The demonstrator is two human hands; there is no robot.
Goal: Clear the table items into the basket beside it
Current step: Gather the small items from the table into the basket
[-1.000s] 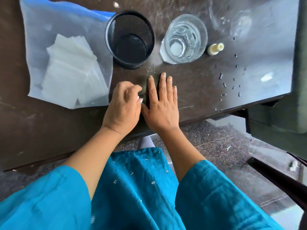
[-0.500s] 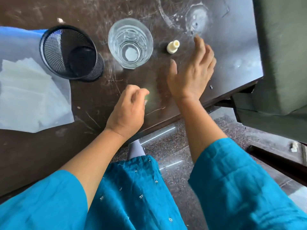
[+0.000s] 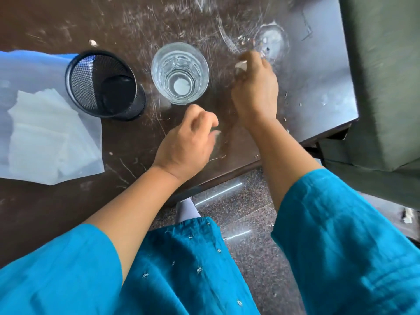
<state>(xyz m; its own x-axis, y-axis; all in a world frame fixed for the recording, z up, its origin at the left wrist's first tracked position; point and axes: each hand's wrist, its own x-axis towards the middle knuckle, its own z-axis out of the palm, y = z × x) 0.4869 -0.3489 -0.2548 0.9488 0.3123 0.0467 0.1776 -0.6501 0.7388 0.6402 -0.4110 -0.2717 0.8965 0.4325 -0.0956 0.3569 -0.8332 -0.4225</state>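
Observation:
A clear glass tumbler (image 3: 179,73) stands upright on the dark scratched table (image 3: 318,92). Left of it is a black mesh cup (image 3: 102,85), tilted in view, beside a clear plastic bag holding white sheets (image 3: 45,123). My right hand (image 3: 255,92) is to the right of the glass, its fingers closed on a small cream cap-like piece (image 3: 240,64) that shows at the fingertips. My left hand (image 3: 188,142) hovers near the table's front edge in a loose fist; I see nothing clearly held in it.
A grey-green padded thing (image 3: 381,76) stands against the table's right edge. Small crumbs and scraps (image 3: 286,120) lie near the front right corner. Speckled stone floor (image 3: 245,201) shows below the table's front edge.
My right hand went from flat on the table to the right and closed on the small cream piece. The view swung right, and my left hand stayed curled near the front edge.

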